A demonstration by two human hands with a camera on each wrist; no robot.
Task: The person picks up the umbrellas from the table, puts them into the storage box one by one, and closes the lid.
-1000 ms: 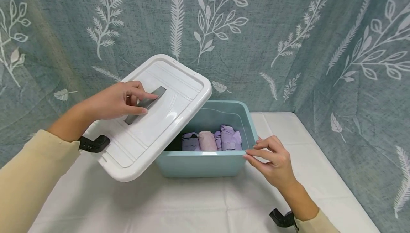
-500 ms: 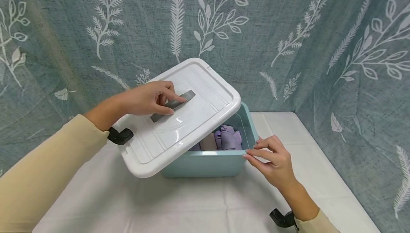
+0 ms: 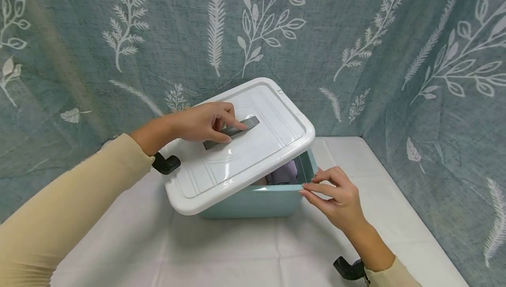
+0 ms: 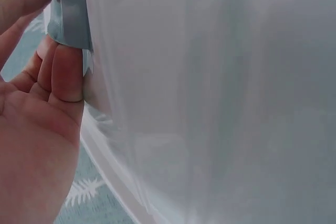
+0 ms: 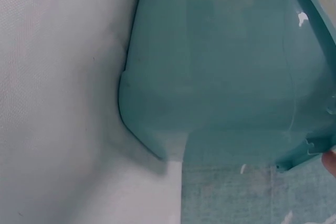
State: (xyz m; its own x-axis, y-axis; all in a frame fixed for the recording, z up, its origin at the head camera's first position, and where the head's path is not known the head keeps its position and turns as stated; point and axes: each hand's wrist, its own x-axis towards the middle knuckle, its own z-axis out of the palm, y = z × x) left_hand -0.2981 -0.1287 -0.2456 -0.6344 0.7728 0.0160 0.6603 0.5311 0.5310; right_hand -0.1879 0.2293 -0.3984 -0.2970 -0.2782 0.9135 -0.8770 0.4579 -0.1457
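A white plastic lid (image 3: 272,122) hangs tilted over a blue-green storage bin (image 3: 253,203), covering most of its opening. By the grey handle (image 3: 250,122) on top, my left hand (image 3: 205,122) holds the lid, thumb and fingers pinching it. The left wrist view shows the same handle (image 4: 75,19) between thumb and fingers. At the bin's near right corner, my right hand (image 3: 336,197) pinches the rim with thumb and fingertips. Folded purple cloth (image 3: 283,174) shows inside through the gap on the right; the rest of the contents is hidden under the lid.
The bin stands on a white-covered table (image 3: 237,252). A blue-green curtain (image 3: 296,59) with white leaf prints hangs behind the table and along its right side, close to the bin's far side.
My left hand has carried the lid to the right and slightly down over the bin, so less of the cloth inside shows. The right hand has stayed at the corner.
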